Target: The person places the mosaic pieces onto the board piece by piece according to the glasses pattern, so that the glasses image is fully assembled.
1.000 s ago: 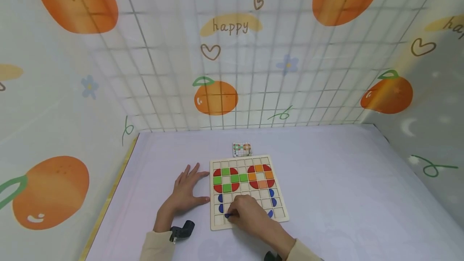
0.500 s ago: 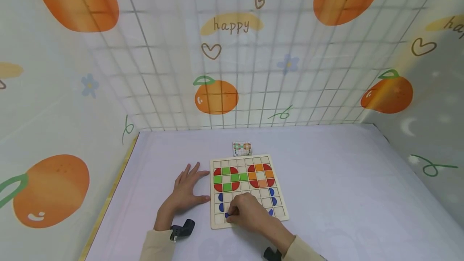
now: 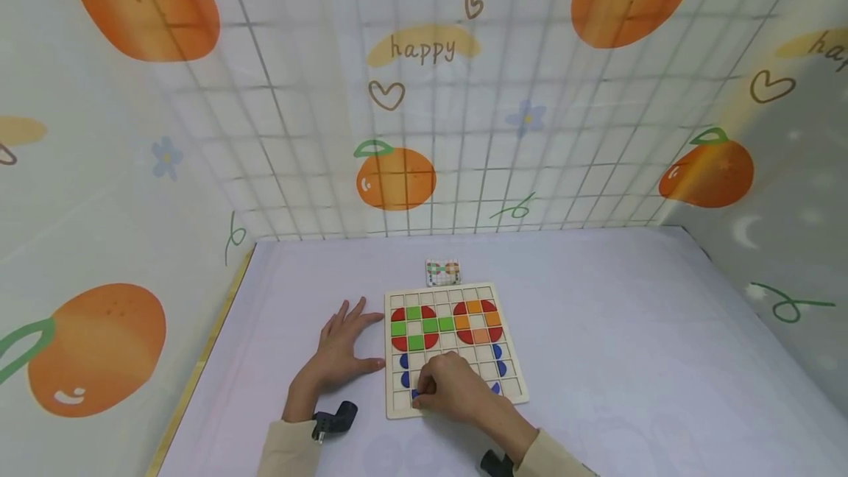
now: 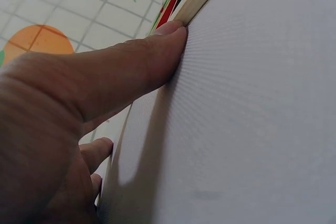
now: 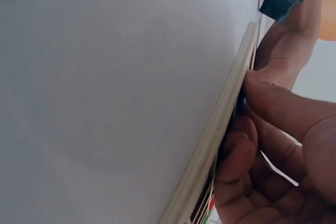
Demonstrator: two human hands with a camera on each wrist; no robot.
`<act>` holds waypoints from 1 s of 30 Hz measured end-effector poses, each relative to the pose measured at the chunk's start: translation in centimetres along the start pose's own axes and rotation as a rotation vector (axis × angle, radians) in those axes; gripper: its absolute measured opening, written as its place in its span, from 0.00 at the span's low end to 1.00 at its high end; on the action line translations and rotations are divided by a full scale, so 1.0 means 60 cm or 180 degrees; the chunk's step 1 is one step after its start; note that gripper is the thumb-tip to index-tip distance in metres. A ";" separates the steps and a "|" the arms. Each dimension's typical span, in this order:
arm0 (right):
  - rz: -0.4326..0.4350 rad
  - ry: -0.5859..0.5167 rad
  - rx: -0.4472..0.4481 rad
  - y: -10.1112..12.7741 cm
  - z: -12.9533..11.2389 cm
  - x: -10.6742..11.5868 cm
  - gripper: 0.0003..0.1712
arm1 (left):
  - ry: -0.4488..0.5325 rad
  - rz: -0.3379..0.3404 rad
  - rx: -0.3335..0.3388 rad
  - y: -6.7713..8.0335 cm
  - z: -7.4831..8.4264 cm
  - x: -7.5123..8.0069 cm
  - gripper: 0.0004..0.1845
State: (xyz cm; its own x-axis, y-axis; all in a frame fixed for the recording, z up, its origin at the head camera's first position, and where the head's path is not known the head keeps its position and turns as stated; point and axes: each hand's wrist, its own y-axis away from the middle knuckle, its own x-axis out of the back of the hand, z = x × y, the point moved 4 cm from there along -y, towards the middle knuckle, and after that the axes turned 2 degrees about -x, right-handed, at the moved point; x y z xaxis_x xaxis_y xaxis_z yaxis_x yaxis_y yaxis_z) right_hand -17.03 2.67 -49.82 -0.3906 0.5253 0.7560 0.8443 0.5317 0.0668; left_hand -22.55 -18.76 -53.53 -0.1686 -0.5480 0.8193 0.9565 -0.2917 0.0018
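Observation:
A wooden grid board (image 3: 510, 381) lies on the white table (image 3: 629, 359). It carries a red and green ring of tiles (image 3: 414, 328), a red and orange ring (image 3: 477, 321) and several blue half-round pieces (image 3: 497, 352). My right hand (image 3: 450, 387) lies curled over the board's near left cells, its fingertips pinching a blue piece (image 3: 415, 394). In the right wrist view, the right hand's fingers (image 5: 262, 145) press at the board's edge (image 5: 220, 124). My left hand (image 3: 338, 348) lies flat on the table left of the board. Its thumb (image 4: 157, 56) touches the board's side (image 4: 202, 1).
A small pattern card (image 3: 442, 270) lies just beyond the board. Printed walls with oranges and a wire grid close the table at the back and both sides. A black wrist camera (image 3: 334, 419) sits on my left wrist.
My right wrist has shifted a little to the left while its fingertips stay on the blue piece. The left hand and the board have not moved.

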 end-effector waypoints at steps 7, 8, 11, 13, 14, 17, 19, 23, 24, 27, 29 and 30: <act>0.0010 -0.0024 -0.0026 0.002 0.000 -0.001 0.06 | -0.0019 0.0021 -0.0026 -0.001 -0.004 -0.004 0.44; 0.0016 -0.0023 -0.0025 0.003 0.000 -0.001 0.06 | -0.0011 0.0028 -0.0035 -0.001 -0.003 -0.004 0.44; 0.0030 -0.0021 -0.0023 0.003 -0.001 -0.001 0.06 | 0.0015 0.0026 -0.0031 0.001 -0.002 -0.003 0.44; 0.0029 -0.0027 -0.0029 0.003 -0.002 -0.002 0.06 | 0.0020 0.0032 -0.0040 0.002 -0.002 -0.003 0.44; 0.0027 -0.0027 -0.0032 0.003 -0.002 -0.003 0.06 | 0.0014 0.0029 -0.0037 0.002 -0.003 -0.003 0.44; 0.0012 -0.0023 -0.0034 0.002 -0.003 -0.005 0.06 | -0.0011 0.0008 -0.0011 0.004 -0.006 -0.004 0.44; 0.0009 0.0012 -0.0021 0.001 -0.005 -0.006 0.06 | -0.0007 0.0014 -0.0008 0.005 -0.007 -0.003 0.44; 0.0012 0.0081 0.0003 -0.001 -0.007 -0.006 0.06 | 0.0030 0.0013 -0.0005 0.006 -0.007 0.000 0.44; 0.0014 0.0093 0.0004 -0.002 -0.008 -0.006 0.06 | 0.0038 0.0018 -0.0015 0.007 -0.007 0.001 0.44; -0.0002 0.0083 0.0004 -0.001 -0.010 -0.004 0.06 | 0.0038 0.0006 -0.0024 0.006 -0.007 0.001 0.44; -0.0001 0.0099 0.0013 0.001 -0.012 0.000 0.07 | 0.0031 -0.0005 -0.0023 0.005 -0.008 0.000 0.44; -0.0001 0.0098 0.0015 0.002 -0.013 0.003 0.08 | 0.0023 -0.0013 -0.0015 0.005 -0.008 -0.001 0.44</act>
State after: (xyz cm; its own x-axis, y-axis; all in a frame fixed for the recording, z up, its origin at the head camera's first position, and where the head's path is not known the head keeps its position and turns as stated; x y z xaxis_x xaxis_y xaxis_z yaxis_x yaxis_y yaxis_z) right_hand -16.73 2.29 -49.19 -0.3795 0.5043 0.7757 0.8423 0.5351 0.0642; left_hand -22.38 -19.21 -53.85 -0.1741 -0.5524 0.8152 0.9547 -0.2977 0.0022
